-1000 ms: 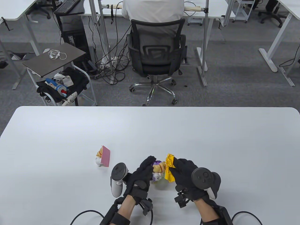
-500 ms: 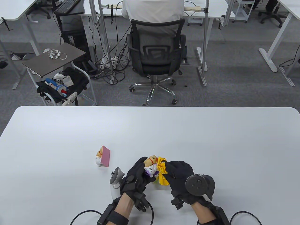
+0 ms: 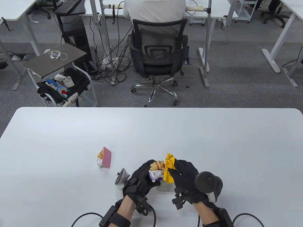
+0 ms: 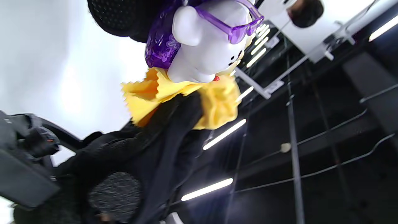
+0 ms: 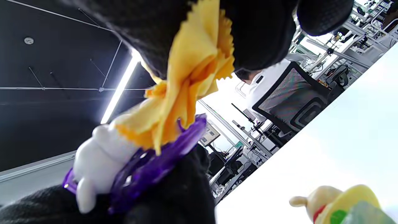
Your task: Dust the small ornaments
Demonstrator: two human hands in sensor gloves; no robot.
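**Hands meet over a small figurine, yellow cloth pressed to its side**

Left hand curls its gloved fingers around a small figurine, holding it up off the white counter near the front edge. The figurine is a tan bear-like head atop a white body with purple trim; the left wrist view shows a white face wearing translucent purple glasses, with purple plastic beside it.

Right hand pinches a bunched yellow cloth between thumb and fingers, and the cloth touches the figurine's right side. In the right wrist view the cloth drapes down from the black glove onto the white and purple parts of the figurine. A tracker sits on the back of the right hand, and another on the left.

A second ornament, tan and white with a red collar, stands on the counter to the left of both hands, well apart from them, with a pink card leaning against it. A third piece, yellowish with a green patch, shows blurred at the bottom corner of the right wrist view.

Beyond the counter a person in a white top sits in a black mesh office chair, facing away. A small cart stands on the grey carpet to the left.
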